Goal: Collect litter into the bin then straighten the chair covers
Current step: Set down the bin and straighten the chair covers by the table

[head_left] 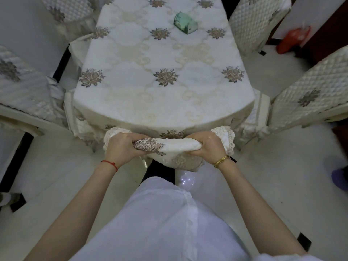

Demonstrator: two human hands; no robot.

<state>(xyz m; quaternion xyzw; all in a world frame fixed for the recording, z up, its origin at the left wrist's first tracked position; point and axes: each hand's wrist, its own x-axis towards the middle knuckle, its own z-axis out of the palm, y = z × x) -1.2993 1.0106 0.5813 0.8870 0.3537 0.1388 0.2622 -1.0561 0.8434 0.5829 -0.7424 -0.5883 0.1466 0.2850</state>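
Just below the near edge of the table, a cream chair cover (174,147) with a brown embroidered flower and lace trim is bunched between my hands. My left hand (120,146) grips its left end, fingers curled round the fabric. My right hand (208,146) grips its right end the same way. The chair beneath the cover is hidden. Quilted covers lie on the chairs at the left (24,85) and at the right (308,91).
The table (160,95) carries a white cloth with flower motifs and a green tissue box (185,22) at its far end. Two more covered chairs (252,25) stand at the far corners. A red bag (293,39) sits on the floor at the far right.
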